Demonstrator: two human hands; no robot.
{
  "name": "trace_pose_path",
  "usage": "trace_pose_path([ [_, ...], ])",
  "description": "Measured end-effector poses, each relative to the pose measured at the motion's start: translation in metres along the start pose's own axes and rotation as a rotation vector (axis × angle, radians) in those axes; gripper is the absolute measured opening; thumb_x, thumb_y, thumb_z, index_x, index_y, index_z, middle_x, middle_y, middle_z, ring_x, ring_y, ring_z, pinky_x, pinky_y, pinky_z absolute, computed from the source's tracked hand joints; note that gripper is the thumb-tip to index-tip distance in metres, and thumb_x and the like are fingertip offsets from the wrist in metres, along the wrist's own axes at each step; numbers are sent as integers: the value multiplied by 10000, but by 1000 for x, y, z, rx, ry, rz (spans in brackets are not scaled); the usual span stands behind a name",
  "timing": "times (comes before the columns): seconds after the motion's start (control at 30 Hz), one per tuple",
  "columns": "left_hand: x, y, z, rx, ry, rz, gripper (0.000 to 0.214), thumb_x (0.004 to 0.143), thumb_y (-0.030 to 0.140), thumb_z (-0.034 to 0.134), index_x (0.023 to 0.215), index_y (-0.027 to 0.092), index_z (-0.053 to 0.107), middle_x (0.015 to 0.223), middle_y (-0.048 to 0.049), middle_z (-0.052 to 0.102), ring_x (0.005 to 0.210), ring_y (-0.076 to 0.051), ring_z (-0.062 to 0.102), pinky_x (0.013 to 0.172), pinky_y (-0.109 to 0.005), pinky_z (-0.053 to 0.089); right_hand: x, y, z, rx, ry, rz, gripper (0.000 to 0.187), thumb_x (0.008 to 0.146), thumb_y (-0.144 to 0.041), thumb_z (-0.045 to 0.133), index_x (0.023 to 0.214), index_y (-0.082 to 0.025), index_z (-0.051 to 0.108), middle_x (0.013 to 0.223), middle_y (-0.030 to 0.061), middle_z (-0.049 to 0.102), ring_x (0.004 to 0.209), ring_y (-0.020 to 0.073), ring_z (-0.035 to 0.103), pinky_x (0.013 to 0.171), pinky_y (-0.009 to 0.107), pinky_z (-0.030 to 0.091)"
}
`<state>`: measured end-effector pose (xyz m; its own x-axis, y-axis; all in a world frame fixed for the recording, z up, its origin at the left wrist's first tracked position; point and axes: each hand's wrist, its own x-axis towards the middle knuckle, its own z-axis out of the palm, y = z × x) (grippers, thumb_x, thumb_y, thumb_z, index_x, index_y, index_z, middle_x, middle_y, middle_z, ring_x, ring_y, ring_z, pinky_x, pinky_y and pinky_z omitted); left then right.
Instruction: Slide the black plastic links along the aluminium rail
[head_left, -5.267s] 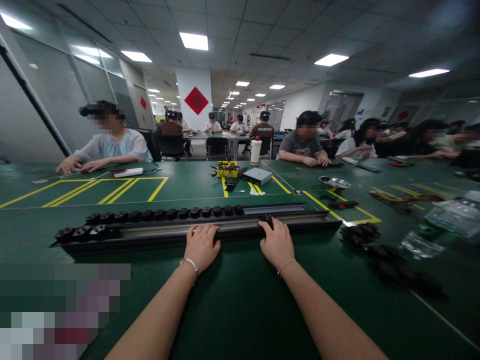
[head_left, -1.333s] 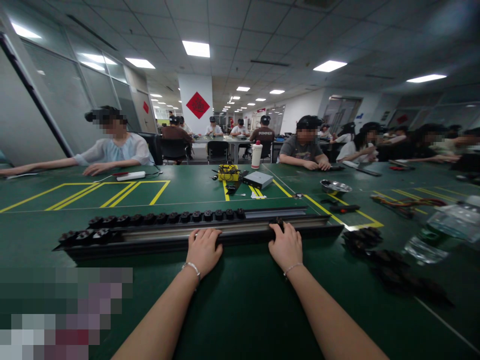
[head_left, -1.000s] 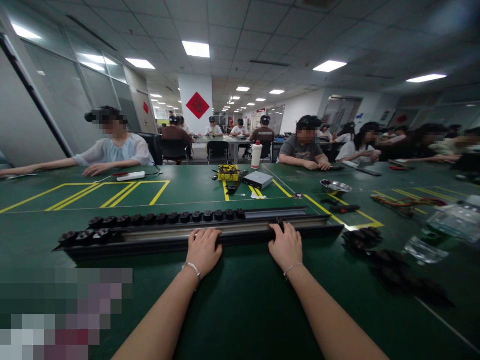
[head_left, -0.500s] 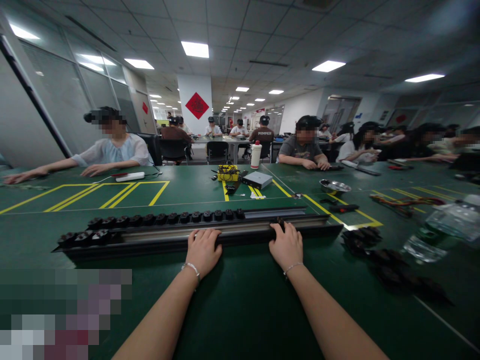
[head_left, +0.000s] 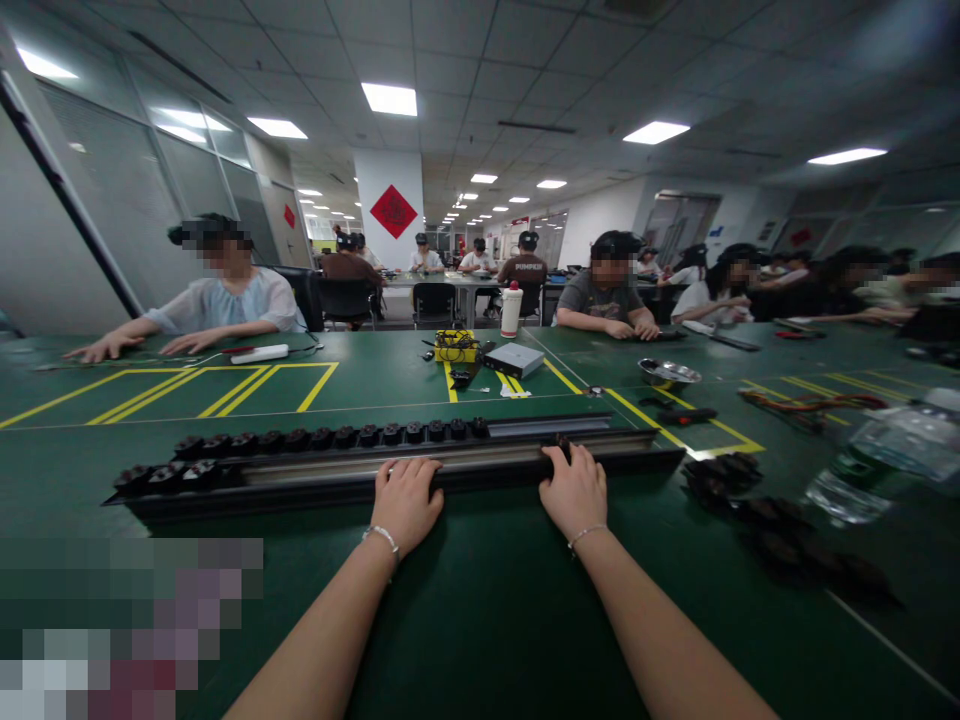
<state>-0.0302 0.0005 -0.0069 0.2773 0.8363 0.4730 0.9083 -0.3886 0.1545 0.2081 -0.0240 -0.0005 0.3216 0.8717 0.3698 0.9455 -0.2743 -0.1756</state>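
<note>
Right grip [head_left: 576,490]: thumb and fingers pinching one black module [head_left: 558,440] at front black rail [head_left: 487,467]; seating unclear. Left grip [head_left: 409,503]: fingers laid over same rail, clasp not discernible. Three black modules [head_left: 166,477], rail's left end. Rear rail [head_left: 547,428]: longer module row [head_left: 345,436]. Green counter [head_left: 480,610] beneath.

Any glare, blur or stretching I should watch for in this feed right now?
Head view, middle: left hand fairly sharp; right hand too, but the black part at it blends into the dark rail. Head view, right: bottle soft and stretched, loose parts blurred into dark shapes, a white glare spot at the tape corner. Head view, top: ceiling lights blown out.
</note>
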Motion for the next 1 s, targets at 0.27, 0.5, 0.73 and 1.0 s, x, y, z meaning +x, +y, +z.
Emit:
trace_pose_path([
  [0.27, 1, 2, -3, -13, -19, -9, 292, 756, 273, 463, 1034, 288, 551, 1056, -3, 619, 1029, -193, 499, 998, -411, 201, -1, 1, 2, -1, 15, -7, 431, 742, -181, 456, 1160, -267, 510, 1291, 92, 412, 1261, 249, 261, 1006, 438, 196],
  [0.5, 1, 3, -4, -21, -34, -24, 298, 752, 262, 462, 1035, 282, 554, 1063, -12, 619, 1044, -193, 493, 1007, -408, 194, 0, 2, 4, 6, 19, -13, 433, 737, -184, 464, 1159, -268, 509, 1287, 90, 412, 1256, 249, 266, 1003, 439, 198],
  [0.73, 1, 2, -4, -14, -24, -16, 290, 752, 270, 463, 1028, 284, 553, 1045, -5, 622, 1028, -195, 502, 998, -408, 207, 0, 2, 3, -2, 10, -1, 434, 735, -182, 462, 1157, -269, 509, 1282, 98, 417, 1255, 253, 269, 997, 439, 203],
  [1.0, 2, 3, -5, -12, -42, -28, 294, 754, 270, 460, 1031, 290, 557, 1053, -5, 622, 1032, -195, 498, 1000, -408, 208, 1, 1, 2, -18, -3, 7, 437, 733, -187, 473, 1162, -261, 508, 1286, 102, 414, 1254, 255, 266, 995, 441, 202],
])
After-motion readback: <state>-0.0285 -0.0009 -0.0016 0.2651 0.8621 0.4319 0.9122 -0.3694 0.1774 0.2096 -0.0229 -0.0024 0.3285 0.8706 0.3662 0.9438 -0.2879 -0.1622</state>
